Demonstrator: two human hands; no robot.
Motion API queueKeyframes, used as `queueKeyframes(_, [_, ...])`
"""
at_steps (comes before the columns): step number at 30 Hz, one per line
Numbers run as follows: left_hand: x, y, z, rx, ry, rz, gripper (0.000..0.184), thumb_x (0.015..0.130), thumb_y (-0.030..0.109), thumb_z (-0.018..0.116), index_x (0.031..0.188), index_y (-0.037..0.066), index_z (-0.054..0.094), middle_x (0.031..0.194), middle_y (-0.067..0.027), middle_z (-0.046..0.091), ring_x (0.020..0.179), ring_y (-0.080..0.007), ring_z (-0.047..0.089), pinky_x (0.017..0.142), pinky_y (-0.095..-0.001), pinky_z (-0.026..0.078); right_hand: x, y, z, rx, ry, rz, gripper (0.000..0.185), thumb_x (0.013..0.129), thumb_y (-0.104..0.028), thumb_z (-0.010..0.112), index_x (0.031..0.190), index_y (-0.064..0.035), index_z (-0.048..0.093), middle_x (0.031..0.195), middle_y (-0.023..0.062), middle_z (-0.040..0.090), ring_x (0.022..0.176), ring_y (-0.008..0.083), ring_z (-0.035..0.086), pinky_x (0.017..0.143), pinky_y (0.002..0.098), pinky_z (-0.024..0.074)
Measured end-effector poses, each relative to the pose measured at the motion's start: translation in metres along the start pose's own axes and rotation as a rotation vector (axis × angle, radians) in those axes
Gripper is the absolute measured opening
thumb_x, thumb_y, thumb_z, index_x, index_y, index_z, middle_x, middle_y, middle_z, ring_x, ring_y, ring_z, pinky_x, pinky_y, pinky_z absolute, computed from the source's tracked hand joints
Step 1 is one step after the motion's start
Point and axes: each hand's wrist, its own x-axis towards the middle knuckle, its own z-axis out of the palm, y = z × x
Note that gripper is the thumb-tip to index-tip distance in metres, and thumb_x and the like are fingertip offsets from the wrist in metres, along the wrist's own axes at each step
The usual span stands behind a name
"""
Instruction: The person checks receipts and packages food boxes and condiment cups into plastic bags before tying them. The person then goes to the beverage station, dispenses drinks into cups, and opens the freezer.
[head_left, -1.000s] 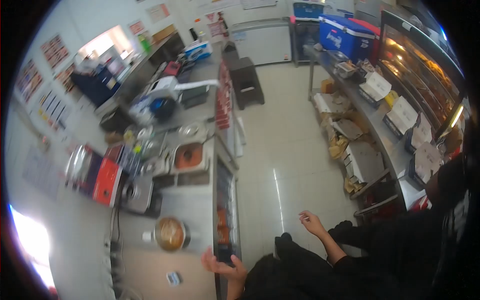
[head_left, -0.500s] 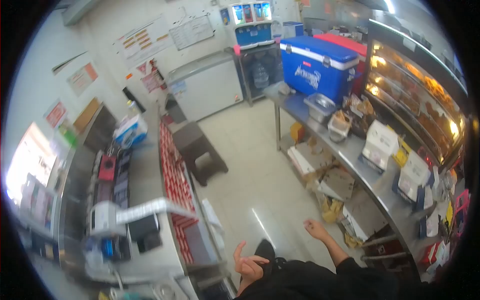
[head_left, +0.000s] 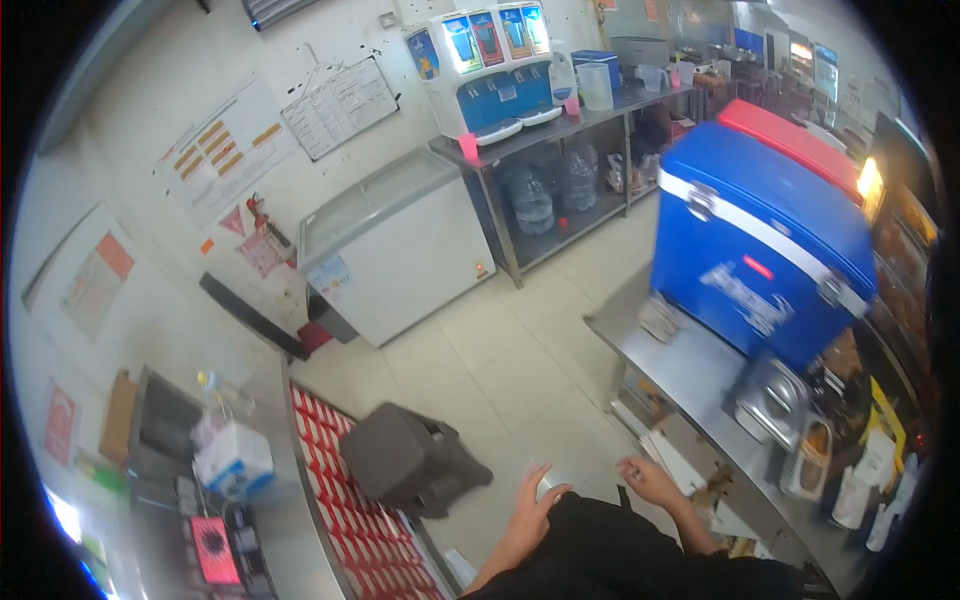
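My left hand (head_left: 528,512) is low in front of my body, fingers stretched and a little apart, with nothing in it. To its right, my right hand (head_left: 650,483) hangs with loosely curled fingers, and I see nothing in them. Neither hand touches an object. Nearest to the left hand is a dark brown plastic stool (head_left: 405,455) on the floor. The right hand is beside the steel table (head_left: 690,385), which carries a large blue cooler box (head_left: 770,240) and a steel food pan with a lid (head_left: 772,400).
Ahead stand a white chest freezer (head_left: 400,260) and a steel stand (head_left: 560,235) bearing a drink dispenser (head_left: 485,75) and a pitcher (head_left: 597,88). A red cooler box (head_left: 795,140) sits behind the blue one. On the left runs a counter (head_left: 290,500) with red-and-white stacks (head_left: 345,490) beneath it.
I have moved forward: the stool, freezer and blue cooler box appear closer. My left hand has straightened its fingers and swung forward; my right hand stays curled. The printer on the left counter has left view.
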Motion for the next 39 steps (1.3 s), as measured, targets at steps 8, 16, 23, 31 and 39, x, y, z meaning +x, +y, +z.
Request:
queueKeyframes(8, [0.238, -0.193, -0.129, -0.087, 0.408, -0.362, 0.049, 0.067, -0.017, 0.043, 0.110, 0.003, 0.054, 0.132, -0.0183, 0.039, 0.088, -0.0277, 0.058, 0.072, -0.0317, 0.050, 0.372, -0.083, -0.056, -0.053, 0.015, -0.383, 0.023, 0.085, -0.013, 0.050, 0.106, -0.0065, 0.055, 0.103, 0.0118, 0.059, 0.096, 0.0269, 0.057, 0.082, 0.0353, 0.0455])
queueKeyframes(16, [0.635, -0.295, -0.219, -0.016, -0.242, 0.096, 0.058, 0.068, -0.012, 0.043, 0.123, 0.006, 0.044, 0.125, -0.0164, 0.049, 0.068, -0.0218, 0.065, 0.056, -0.0302, 0.051, 0.499, -0.050, -0.102, 0.062, 0.411, 0.232, 0.022, 0.082, -0.010, 0.052, 0.104, -0.0074, 0.057, 0.097, 0.0113, 0.061, 0.087, 0.0262, 0.061, 0.078, 0.0351, 0.0472])
queueKeyframes(23, [0.936, -0.313, -0.150, 0.516, -0.192, 0.814, 0.056, 0.074, -0.008, 0.043, 0.127, 0.009, 0.039, 0.125, -0.0166, 0.049, 0.119, -0.0281, 0.047, 0.084, -0.0413, 0.047, 0.623, 0.039, -0.207, -0.034, 0.566, 0.590, 0.020, 0.083, -0.011, 0.050, 0.099, -0.0068, 0.060, 0.088, 0.0158, 0.062, 0.083, 0.0313, 0.061, 0.073, 0.0389, 0.0484])
queueKeyframes(31, [1.139, -0.350, -0.105, -0.154, -0.120, 0.322, 0.018, 0.089, 0.014, 0.048, 0.098, 0.009, 0.062, 0.068, -0.0084, 0.063, 0.052, -0.0212, 0.061, 0.051, -0.0314, 0.048, 0.902, 0.064, -0.516, -0.367, 0.574, 0.166, 0.024, 0.078, -0.007, 0.055, 0.103, -0.0074, 0.055, 0.094, 0.0137, 0.059, 0.086, 0.0336, 0.057, 0.074, 0.0421, 0.0463])
queueKeyframes(39, [1.395, -0.339, -0.065, -0.139, -0.092, 0.348, 0.021, 0.092, 0.010, 0.039, 0.095, 0.003, 0.058, 0.061, -0.0080, 0.058, 0.052, -0.0195, 0.059, 0.052, -0.0275, 0.047, 1.156, 0.107, -0.747, -0.278, 0.608, -0.119, 0.022, 0.079, -0.002, 0.054, 0.100, -0.0054, 0.058, 0.092, 0.0110, 0.061, 0.085, 0.0283, 0.059, 0.076, 0.0352, 0.0468])
